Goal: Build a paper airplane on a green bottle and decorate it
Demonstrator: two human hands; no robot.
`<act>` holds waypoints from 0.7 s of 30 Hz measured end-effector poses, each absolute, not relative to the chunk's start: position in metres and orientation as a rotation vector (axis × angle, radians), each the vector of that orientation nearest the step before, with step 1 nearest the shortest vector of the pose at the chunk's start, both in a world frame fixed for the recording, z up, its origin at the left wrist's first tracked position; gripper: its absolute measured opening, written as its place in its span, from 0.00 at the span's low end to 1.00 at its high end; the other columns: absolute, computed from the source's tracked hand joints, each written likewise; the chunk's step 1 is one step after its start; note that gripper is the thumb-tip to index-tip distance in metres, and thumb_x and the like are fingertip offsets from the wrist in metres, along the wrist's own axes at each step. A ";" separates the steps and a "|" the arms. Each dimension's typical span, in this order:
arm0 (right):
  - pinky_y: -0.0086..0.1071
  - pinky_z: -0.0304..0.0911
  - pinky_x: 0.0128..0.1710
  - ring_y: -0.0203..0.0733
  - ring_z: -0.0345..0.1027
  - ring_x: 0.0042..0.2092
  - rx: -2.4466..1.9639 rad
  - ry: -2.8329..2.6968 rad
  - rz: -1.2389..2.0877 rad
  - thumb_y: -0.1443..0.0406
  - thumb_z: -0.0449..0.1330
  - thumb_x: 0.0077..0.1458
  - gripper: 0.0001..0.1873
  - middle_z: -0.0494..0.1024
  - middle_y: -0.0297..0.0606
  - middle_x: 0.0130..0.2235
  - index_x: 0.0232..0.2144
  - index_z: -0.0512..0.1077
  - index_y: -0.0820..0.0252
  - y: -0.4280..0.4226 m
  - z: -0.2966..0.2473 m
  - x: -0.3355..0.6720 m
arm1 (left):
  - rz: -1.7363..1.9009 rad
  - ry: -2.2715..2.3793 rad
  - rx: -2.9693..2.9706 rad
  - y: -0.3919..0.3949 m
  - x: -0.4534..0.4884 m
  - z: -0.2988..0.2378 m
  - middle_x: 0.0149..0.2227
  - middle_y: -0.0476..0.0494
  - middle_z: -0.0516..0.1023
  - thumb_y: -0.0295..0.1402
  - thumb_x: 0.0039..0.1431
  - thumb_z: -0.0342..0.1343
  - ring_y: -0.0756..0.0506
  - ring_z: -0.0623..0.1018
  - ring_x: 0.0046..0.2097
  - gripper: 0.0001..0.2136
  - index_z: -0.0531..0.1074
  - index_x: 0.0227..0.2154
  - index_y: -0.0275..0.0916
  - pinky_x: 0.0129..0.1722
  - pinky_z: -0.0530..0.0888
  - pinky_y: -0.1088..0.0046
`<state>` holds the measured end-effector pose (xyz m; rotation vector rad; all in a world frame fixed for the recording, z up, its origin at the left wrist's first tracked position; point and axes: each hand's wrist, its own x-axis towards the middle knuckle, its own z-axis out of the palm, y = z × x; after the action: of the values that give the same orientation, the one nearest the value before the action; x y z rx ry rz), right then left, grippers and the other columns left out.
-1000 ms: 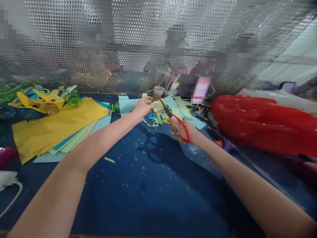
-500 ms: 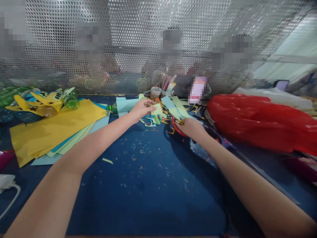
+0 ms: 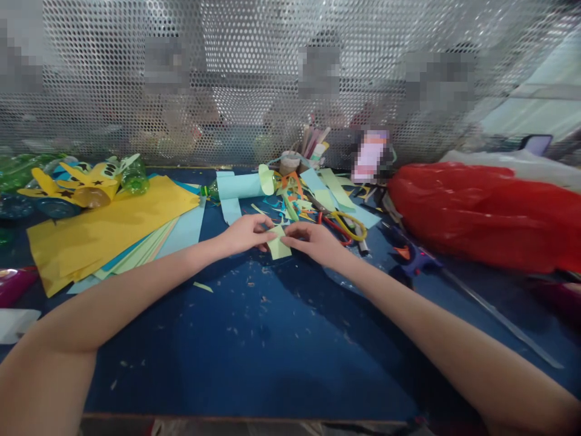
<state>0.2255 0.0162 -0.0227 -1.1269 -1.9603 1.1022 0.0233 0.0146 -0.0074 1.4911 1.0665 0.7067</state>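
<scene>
Between both hands is a small pale green piece of paper (image 3: 279, 244), held above the blue table (image 3: 254, 339). My left hand (image 3: 247, 233) pinches its left side, and my right hand (image 3: 311, 241) grips its upper right edge. Scissors with red and yellow handles (image 3: 348, 226) lie just beyond my right hand. Past the hands, a bottle wrapped in light blue paper (image 3: 245, 186) lies on its side with pale green rounded pieces at one end. Paper scraps (image 3: 295, 200) in several colours are heaped beside it.
Yellow sheets (image 3: 113, 224) over green and blue paper lie left, near yellow paper cut-outs (image 3: 91, 184) and green bottles (image 3: 135, 175). A red plastic bag (image 3: 481, 218) and a purple glue gun (image 3: 417, 259) are at right. A perforated metal screen (image 3: 254, 79) stands behind a cup of sticks (image 3: 289, 162).
My right hand has let go of the scissors, which now lie on the table, and has taken hold of the green paper. My left hand has brought the paper nearer to me.
</scene>
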 end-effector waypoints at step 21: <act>0.39 0.66 0.41 0.43 0.71 0.37 -1.245 -1.804 0.660 0.58 0.57 0.54 0.11 0.77 0.42 0.36 0.36 0.72 0.60 0.035 -0.020 0.249 | 0.792 1.139 2.140 -0.005 0.014 -0.012 0.40 0.44 0.76 0.27 0.57 0.54 0.48 0.77 0.39 0.05 0.72 0.36 0.39 0.41 0.74 0.69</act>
<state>0.2492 0.0352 -0.0201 -1.2447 -1.8044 0.6595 0.0143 -0.0055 -0.0115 2.1399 1.1390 0.7922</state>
